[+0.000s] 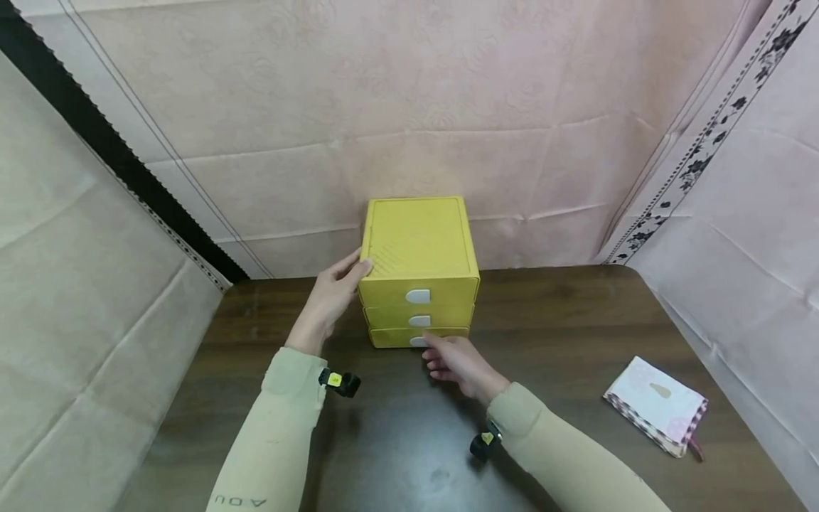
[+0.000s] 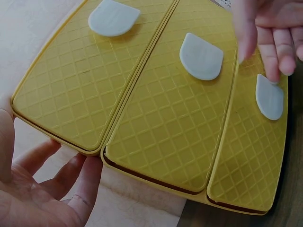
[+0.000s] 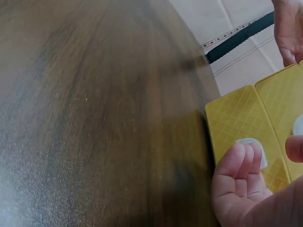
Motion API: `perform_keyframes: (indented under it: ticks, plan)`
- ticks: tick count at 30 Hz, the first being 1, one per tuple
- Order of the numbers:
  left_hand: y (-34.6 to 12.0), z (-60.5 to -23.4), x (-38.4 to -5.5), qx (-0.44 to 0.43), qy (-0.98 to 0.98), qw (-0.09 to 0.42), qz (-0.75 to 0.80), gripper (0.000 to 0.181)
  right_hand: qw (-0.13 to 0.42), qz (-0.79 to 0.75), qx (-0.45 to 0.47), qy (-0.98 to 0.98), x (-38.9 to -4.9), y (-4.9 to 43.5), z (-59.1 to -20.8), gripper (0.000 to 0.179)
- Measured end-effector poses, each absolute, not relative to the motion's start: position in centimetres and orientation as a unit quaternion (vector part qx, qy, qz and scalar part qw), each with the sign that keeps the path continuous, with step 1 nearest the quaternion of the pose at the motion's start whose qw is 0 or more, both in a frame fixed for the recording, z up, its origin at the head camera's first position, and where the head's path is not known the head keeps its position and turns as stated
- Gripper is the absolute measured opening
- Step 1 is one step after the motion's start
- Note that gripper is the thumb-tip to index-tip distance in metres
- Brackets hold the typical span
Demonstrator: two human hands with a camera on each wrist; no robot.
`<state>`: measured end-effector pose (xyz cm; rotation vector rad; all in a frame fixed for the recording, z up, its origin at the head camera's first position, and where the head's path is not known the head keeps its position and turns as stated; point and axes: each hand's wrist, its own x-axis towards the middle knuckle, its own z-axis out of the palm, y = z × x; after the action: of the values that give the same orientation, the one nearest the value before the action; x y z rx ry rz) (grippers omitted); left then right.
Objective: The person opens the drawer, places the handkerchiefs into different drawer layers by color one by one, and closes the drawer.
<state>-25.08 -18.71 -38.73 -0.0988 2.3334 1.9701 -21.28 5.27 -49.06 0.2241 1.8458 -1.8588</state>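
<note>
Head view shows the yellow drawer box (image 1: pixel 419 238) on the wooden table (image 1: pixel 397 441), its three drawers (image 1: pixel 387 316) flush, so the work looks barely begun, with any drawing-out seemingly left to do. The left hand (image 1: pixel 328 297) steadies the box's side, fingers extended; the right hand (image 1: pixel 462 364) reaches the bottom white tab (image 2: pixel 270 98), though whether it grips cannot be told.

Diamond-gridded yellow drawer unit (image 1: pixel 419 263) with white handles (image 1: pixel 419 296), brown wood-grained table (image 1: pixel 399 427), pale-green sleeves (image 1: pixel 271 430)
</note>
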Motion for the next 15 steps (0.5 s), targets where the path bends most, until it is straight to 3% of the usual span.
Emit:
perform_keyframes:
  ticks: [8,15]
  plan:
    - [-17.9,-36.7,-23.7,-0.026,0.767,0.050,0.639,0.057,0.265,-0.683,0.100,0.673,-21.7,5.0,-50.0,0.053]
    - [-18.4,-38.3,-24.7,-0.035,0.762,0.050,0.644,0.059,0.278,-0.684,0.100,0.667,-21.9,4.8,-50.7,0.052]
